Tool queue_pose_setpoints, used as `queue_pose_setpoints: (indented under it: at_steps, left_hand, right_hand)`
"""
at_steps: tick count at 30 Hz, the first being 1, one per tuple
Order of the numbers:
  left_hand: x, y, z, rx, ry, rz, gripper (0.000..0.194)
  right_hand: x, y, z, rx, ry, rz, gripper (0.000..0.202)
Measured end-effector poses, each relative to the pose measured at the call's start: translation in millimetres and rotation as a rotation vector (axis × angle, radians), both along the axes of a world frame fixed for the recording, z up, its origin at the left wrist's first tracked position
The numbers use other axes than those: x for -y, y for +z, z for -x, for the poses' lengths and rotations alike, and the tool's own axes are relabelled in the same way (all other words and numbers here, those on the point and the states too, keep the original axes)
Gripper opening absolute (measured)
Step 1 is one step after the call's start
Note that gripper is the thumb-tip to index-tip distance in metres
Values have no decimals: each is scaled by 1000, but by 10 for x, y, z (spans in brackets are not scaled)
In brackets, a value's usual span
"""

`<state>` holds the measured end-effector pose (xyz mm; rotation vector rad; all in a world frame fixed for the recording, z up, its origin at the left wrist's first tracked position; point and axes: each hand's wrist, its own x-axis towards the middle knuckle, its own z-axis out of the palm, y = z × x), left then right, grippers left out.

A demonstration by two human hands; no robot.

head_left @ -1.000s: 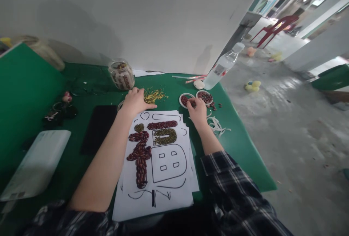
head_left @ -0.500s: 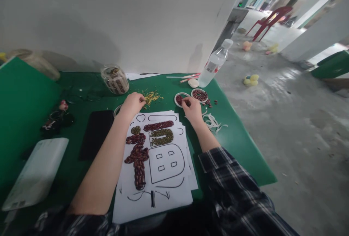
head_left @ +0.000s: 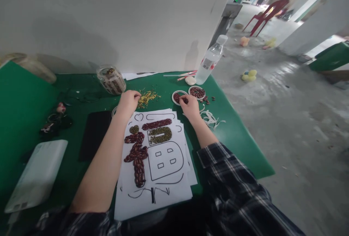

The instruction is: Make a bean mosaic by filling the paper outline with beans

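My left hand (head_left: pixel 129 102) has its fingertips pinched together at the left edge of a scattered heap of yellow and green grains (head_left: pixel 148 98). My right hand (head_left: pixel 189 107) reaches to a small white lid (head_left: pixel 173 96) of little red beans, fingers curled close over it; whatever they pinch is too small to see. Beside it stands a second lid of larger speckled beans (head_left: pixel 197 92). Between my arms lies a stack of white paper (head_left: pixel 166 188) with drawn outlines. Some outlines are filled with dark red beans (head_left: pixel 139 154) and green beans (head_left: pixel 160 135).
A glass jar (head_left: pixel 111 80) and a water bottle (head_left: pixel 209 61) stand near the wall. Peeled white strips (head_left: pixel 210 119) and loose beans lie on the right. A black tablet-like slab (head_left: pixel 92 134), a white power bank (head_left: pixel 36 174) and keys (head_left: pixel 54 123) are on the left.
The whole view has shifted slightly. Both hands stay near the same places, the left by the yellow grains and the right at the small red beans.
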<state>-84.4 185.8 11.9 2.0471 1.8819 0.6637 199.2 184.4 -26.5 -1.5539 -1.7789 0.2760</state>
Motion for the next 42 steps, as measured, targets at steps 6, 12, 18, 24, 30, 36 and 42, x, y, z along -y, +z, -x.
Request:
queue_pose_setpoints:
  at_steps: [6, 12, 18, 24, 30, 36, 42]
  left_hand:
    - [56, 119, -19, 31, 13, 11, 24]
    - [321, 517, -189, 60, -67, 56, 22]
    - [913, 600, -405, 41, -337, 265, 20]
    - [1359, 370, -420, 7, -430, 296, 21]
    - [1428, 282, -459, -31, -498, 279, 23]
    - [1445, 233, -434, -20, -559, 264, 21]
    - [1485, 187, -357, 17, -552, 250, 20]
  right_hand:
    - [-18, -15, -11, -9, 8, 1, 21]
    - [11, -2, -13, -61, 17, -24, 20]
    - [77, 115, -26, -106, 41, -120, 18]
    - [405, 452, 173, -172, 269, -57, 18]
    - [971, 626, 457, -81, 614, 177, 15]
    - [1087, 490, 480, -51, 611, 278, 16]
    - [1091, 448, 453, -37, 597, 298, 17]
